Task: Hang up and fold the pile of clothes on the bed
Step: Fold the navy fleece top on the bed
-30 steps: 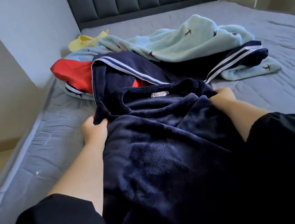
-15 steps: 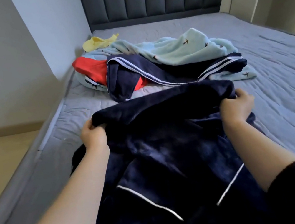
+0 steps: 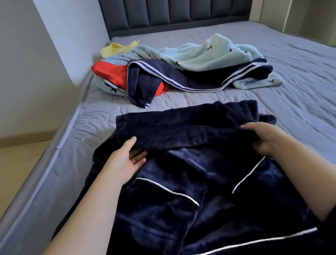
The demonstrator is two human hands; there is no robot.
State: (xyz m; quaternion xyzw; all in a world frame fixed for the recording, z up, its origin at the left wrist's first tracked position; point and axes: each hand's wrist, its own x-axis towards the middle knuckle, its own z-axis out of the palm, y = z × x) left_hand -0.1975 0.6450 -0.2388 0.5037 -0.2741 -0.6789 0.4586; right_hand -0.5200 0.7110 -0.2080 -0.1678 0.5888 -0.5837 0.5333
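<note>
Navy fleece garment (image 3: 195, 189) on the near bed (image 3: 314, 102), its folded band running left to right between the hands: left hand (image 3: 127, 164), fingers straight, tucked under one end, right hand (image 3: 269, 140) pinching the other; remaining pile (image 3: 196, 62) beyond.

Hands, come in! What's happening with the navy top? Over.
Left hand flat, tucked under navy top fold. Right hand grips the fold. Pile behind, apart; nothing in the way.
</note>
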